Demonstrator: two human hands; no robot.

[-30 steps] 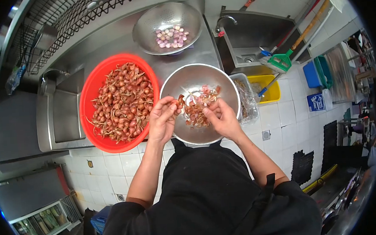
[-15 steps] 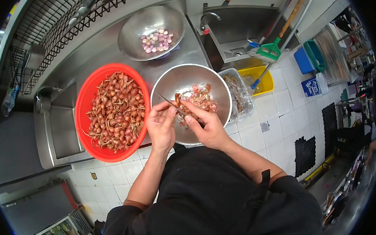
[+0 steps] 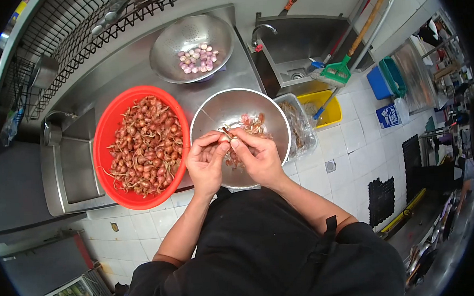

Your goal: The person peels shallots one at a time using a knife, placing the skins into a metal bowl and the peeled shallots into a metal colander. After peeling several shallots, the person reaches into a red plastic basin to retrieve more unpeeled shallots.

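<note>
Over the steel bowl [image 3: 198, 104], my two hands meet fingertip to fingertip at a small shallot [image 3: 224, 139]. My left hand [image 3: 205, 163] pinches it from the left side. The thumb and forefinger of my right hand [image 3: 260, 160] close on its top, where brown skin sticks up. A thin knife blade [image 3: 207, 115] points up and left beyond the fingers; its handle is hidden, apparently within my right hand. Reddish peelings [image 3: 252, 124] lie in the bowl. Left of it, a red basin [image 3: 100, 151] is heaped with unpeeled shallots [image 3: 147, 145].
A steel colander [image 3: 163, 49] with peeled shallots [image 3: 198, 58] stands behind on the steel counter [image 3: 118, 74]. Right of the bowl are a clear bag-lined tub [image 3: 301, 128] and a yellow bin [image 3: 330, 112]. Sinks lie at far left and back right; a green broom [image 3: 338, 72] leans nearby.
My fingers have drawn together on the shallot, and my right hand has turned inward. The knife blade, earlier plain across the fingers, is now mostly hidden. The view has shifted slightly.
</note>
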